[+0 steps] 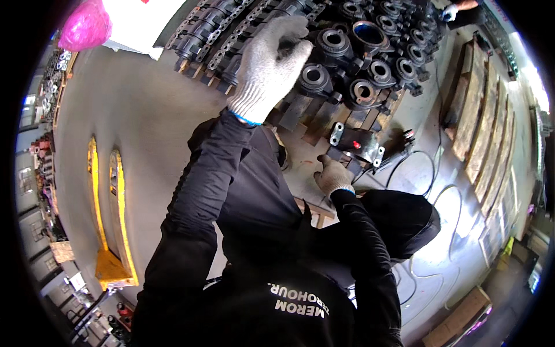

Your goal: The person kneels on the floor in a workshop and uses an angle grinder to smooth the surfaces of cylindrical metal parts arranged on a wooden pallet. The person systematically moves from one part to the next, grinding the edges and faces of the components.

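Observation:
My left hand, in a pale knitted glove, is raised in front of the stacked black metal castings. Its fingers and thumb curve with a gap between them, and I see nothing held there. Lower and to the right, my right hand, gloved the same way, has a finger stretched out beside a black curved metal bracket. That bracket has light-coloured holed lugs at its ends and a small red spot on top. Whether the right hand touches it, I cannot tell. Some of that hand's fingers are hidden.
Black ring-ended castings crowd a pallet ahead, beside rows of long black castings. Wooden pallets lie to the right. A black hose loops across the floor. Yellow pallet-jack forks stand left. Another person's hand shows far right.

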The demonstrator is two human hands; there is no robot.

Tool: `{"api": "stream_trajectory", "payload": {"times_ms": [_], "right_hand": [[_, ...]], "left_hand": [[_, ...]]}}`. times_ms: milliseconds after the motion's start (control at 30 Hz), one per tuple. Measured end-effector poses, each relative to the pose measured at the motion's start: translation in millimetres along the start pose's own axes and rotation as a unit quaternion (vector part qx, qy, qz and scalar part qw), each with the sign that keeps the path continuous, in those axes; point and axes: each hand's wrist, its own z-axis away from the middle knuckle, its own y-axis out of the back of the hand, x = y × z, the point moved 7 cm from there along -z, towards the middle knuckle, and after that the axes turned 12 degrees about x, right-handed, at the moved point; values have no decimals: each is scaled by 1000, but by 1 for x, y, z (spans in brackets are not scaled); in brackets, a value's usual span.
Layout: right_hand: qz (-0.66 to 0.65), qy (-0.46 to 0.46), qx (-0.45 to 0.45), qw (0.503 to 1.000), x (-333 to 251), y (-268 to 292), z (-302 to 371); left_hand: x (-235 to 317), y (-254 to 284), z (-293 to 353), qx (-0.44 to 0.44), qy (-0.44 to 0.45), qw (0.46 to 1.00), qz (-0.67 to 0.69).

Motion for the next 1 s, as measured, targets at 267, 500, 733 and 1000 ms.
{"api": "stream_trajectory", "payload": {"times_ms": [267, 500, 733, 1000], "right_hand": [[-60, 36, -142, 987, -55, 2, 43], [-155, 122, -153, 968, -86, 47, 108], [-224, 58, -139, 963, -66, 42, 122], [-321, 72, -125, 936, -57, 46, 124]], "left_hand": [[39, 21, 10, 23, 93, 989, 111], [53, 6, 12, -12, 62, 998, 5], [54, -7, 19, -83, -7, 993, -83], [57, -19, 17, -153, -64, 980, -107]]}}
